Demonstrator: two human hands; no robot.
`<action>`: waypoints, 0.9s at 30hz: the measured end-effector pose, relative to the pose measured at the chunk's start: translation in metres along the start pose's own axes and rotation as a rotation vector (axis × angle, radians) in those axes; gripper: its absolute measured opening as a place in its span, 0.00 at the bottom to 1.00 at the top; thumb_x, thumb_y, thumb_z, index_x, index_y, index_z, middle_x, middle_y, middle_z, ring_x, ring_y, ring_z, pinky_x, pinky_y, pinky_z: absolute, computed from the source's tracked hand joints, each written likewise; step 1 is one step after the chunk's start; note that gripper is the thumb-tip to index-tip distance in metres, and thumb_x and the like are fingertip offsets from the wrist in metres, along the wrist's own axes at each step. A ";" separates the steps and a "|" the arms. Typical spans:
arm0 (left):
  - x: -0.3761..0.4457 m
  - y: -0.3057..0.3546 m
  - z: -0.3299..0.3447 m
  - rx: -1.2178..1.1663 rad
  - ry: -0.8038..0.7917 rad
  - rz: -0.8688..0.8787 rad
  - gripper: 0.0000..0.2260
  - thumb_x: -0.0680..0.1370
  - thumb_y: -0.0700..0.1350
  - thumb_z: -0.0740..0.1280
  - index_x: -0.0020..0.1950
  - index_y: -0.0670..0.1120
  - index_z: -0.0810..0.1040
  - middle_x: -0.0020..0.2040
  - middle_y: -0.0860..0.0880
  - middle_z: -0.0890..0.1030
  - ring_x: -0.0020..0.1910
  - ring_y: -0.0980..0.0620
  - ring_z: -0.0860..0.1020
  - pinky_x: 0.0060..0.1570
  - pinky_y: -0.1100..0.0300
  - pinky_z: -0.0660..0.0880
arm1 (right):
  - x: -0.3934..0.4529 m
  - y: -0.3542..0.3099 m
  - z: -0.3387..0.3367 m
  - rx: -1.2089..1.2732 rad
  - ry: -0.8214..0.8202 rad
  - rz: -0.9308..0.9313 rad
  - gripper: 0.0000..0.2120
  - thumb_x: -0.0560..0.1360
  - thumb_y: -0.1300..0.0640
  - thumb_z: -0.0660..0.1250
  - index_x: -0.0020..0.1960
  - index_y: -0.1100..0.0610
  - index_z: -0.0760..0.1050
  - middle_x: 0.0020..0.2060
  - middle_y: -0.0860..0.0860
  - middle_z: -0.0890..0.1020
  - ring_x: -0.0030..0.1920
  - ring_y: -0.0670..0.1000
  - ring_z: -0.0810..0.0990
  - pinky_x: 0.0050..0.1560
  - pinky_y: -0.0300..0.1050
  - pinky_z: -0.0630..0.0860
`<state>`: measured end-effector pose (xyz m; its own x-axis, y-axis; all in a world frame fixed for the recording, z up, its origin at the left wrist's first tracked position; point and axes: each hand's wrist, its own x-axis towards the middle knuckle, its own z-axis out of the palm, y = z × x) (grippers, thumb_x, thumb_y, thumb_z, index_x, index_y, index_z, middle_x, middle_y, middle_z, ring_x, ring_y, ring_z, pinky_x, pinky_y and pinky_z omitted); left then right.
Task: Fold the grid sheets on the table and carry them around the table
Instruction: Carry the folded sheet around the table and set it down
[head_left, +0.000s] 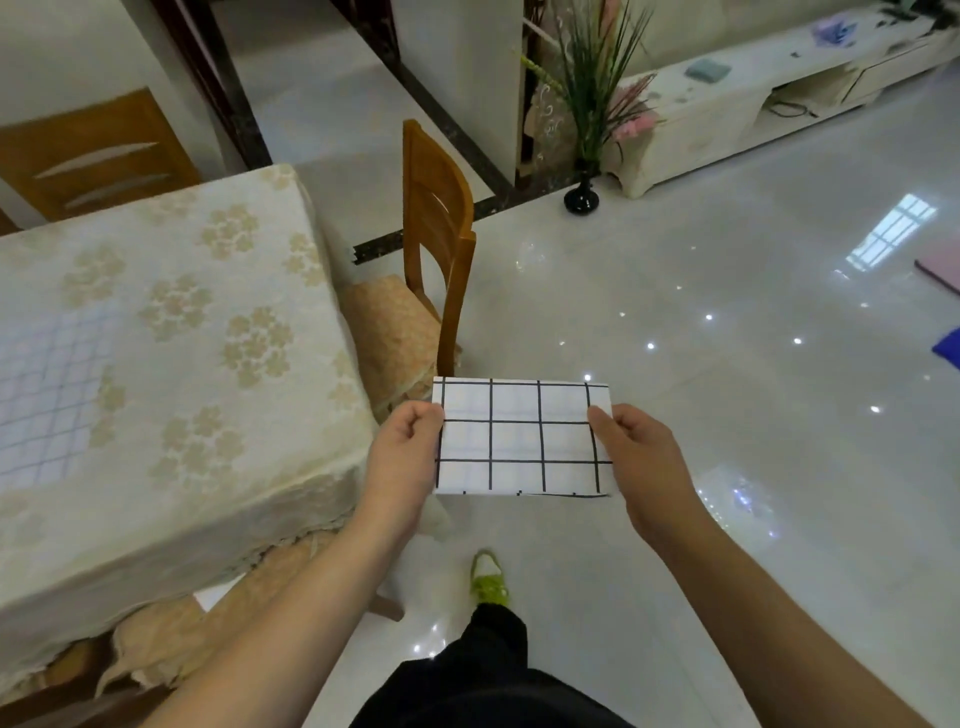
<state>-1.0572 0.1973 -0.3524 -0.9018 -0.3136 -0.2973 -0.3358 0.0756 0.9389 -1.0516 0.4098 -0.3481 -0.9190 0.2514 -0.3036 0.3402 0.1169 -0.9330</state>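
**Folded sheet in both hands, mid-walk beside the table**

At far left, the table (156, 322) wears a floral cloth, and a faint grid patch shows near its left edge; whether that is another sheet lying there or only a reflection cannot be told. A chair (436, 223) stands tucked at the table's right side.

The left hand (402, 457) pinches the sheet's left edge, fingers curled in and pressed together, thumb on top. The sheet (519, 436), folded to a small rectangle with black grid lines, hangs in the air off the table's right corner, over the floor (727, 312), held roughly flat and level. The right hand (644, 462) pinches the right edge, thumb laid across the top; its fingers go under the paper and cannot be seen.

The step in hand looks like the carry. To do it well, the person should keep both pinches light but even so the fold stays shut, hold the sheet level, and steer wide of the chair while rounding the corner. A shoe (488, 577) steps forward below.
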 end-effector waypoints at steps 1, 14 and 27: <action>0.014 0.002 0.002 -0.005 0.005 -0.001 0.10 0.80 0.45 0.62 0.45 0.41 0.78 0.42 0.43 0.82 0.41 0.49 0.78 0.43 0.52 0.76 | 0.012 -0.006 0.005 -0.010 -0.007 -0.001 0.13 0.79 0.55 0.65 0.37 0.57 0.76 0.29 0.46 0.79 0.32 0.46 0.76 0.36 0.40 0.73; 0.147 0.070 0.040 -0.024 -0.096 0.078 0.10 0.80 0.47 0.63 0.43 0.47 0.81 0.36 0.53 0.84 0.36 0.57 0.80 0.40 0.58 0.76 | 0.138 -0.079 0.023 -0.034 0.030 -0.036 0.12 0.78 0.54 0.66 0.39 0.60 0.76 0.30 0.48 0.78 0.32 0.46 0.74 0.35 0.41 0.71; 0.249 0.112 0.124 0.046 -0.113 -0.001 0.10 0.81 0.52 0.62 0.47 0.50 0.80 0.43 0.51 0.85 0.45 0.48 0.83 0.49 0.45 0.81 | 0.274 -0.102 -0.001 0.064 -0.031 0.020 0.12 0.78 0.53 0.67 0.44 0.62 0.78 0.42 0.61 0.83 0.39 0.52 0.80 0.44 0.51 0.76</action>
<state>-1.3531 0.2448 -0.3422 -0.9254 -0.2056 -0.3185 -0.3467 0.1197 0.9303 -1.3379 0.4674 -0.3363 -0.9183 0.2232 -0.3269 0.3457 0.0499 -0.9370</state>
